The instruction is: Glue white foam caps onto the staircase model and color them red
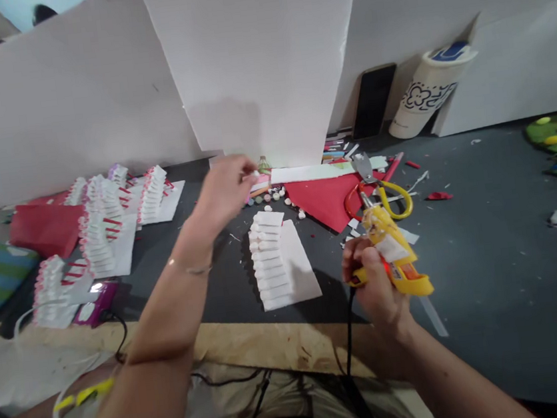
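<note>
Head view, centre of the dial: a white card (300,260) lies flat on the dark tabletop (476,267), a row of white rolls (269,264) set side by side along its left part; neither hand touches it.
Left hand: at 11 o'clock from the card, the left hand (229,189) reaches across the table, its fingers bent; blur hides how far apart the fingertips are, and I cannot tell whether they have hold of anything.
Right hand: at 4 o'clock, the right hand (376,286) is wrapped around the handle of a yellow glue gun (392,239), fingers curled closed on it.
Glue gun: at 3 o'clock, tilted, nozzle toward 11, with a black cord (351,328) running down from near the grip.
Scissors: at 2 o'clock, red-and-yellow-handled scissors (399,199) beside the nozzle.
Paper: at 1 o'clock, a long white strip (312,172) above red paper (315,198).
Beads: at 12 o'clock, small pale beads (267,198) near the left fingertips.
Roll-covered pieces: between 9 and 10 o'clock, several similar white pieces (98,236) with red sticks.
Purple box: at 9 o'clock, a purple box (97,303).
Back wall side: between 1 and 2 o'clock, a phone (374,101) leans upright; at 2, a white tumbler (429,94).
</note>
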Action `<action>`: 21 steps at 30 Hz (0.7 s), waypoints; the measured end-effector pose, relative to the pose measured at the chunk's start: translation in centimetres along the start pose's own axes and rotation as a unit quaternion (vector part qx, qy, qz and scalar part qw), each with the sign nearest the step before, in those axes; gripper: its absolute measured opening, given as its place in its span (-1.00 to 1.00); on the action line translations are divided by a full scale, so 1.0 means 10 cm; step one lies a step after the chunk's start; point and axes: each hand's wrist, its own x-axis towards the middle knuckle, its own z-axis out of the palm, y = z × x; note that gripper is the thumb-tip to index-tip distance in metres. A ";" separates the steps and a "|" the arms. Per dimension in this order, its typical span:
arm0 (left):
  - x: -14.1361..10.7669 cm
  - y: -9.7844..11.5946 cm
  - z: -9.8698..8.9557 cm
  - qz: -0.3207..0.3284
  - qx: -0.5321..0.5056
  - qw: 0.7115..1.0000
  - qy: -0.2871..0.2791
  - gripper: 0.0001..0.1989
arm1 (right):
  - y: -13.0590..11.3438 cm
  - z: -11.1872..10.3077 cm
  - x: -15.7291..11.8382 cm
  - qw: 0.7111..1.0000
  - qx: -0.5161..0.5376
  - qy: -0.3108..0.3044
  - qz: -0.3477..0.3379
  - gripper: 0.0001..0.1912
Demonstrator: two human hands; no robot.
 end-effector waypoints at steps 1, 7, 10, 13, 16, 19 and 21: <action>-0.15 -0.06 -0.13 -0.019 -0.053 0.997 0.048 -0.92 | -0.01 0.00 0.01 1.000 0.009 0.017 -0.008 -0.56; -1.03 -0.21 -0.05 -0.147 -0.416 0.897 0.023 -0.70 | 0.01 0.01 -0.01 1.000 -0.019 -0.008 -0.005 -0.54; -1.18 -0.15 0.24 -0.174 -0.519 0.837 -0.009 -0.68 | 0.09 0.05 -0.09 0.992 -0.088 -0.093 -0.014 -0.51; -1.17 -0.09 0.42 -0.186 -0.561 0.806 -0.028 -0.68 | 0.13 0.13 -0.14 0.979 -0.122 -0.151 -0.066 -0.50; -1.17 -0.06 0.50 -0.195 -0.578 0.791 -0.045 -0.69 | 0.09 0.20 -0.15 0.964 -0.148 -0.194 -0.104 -0.55; -1.20 -0.05 0.55 -0.188 -0.595 0.779 -0.053 -0.69 | 0.03 0.23 -0.14 0.954 -0.167 -0.218 -0.119 -0.60; -1.23 -0.05 0.58 -0.185 -0.611 0.768 -0.055 -0.67 | 0.02 0.23 -0.14 0.952 -0.165 -0.224 -0.124 -0.64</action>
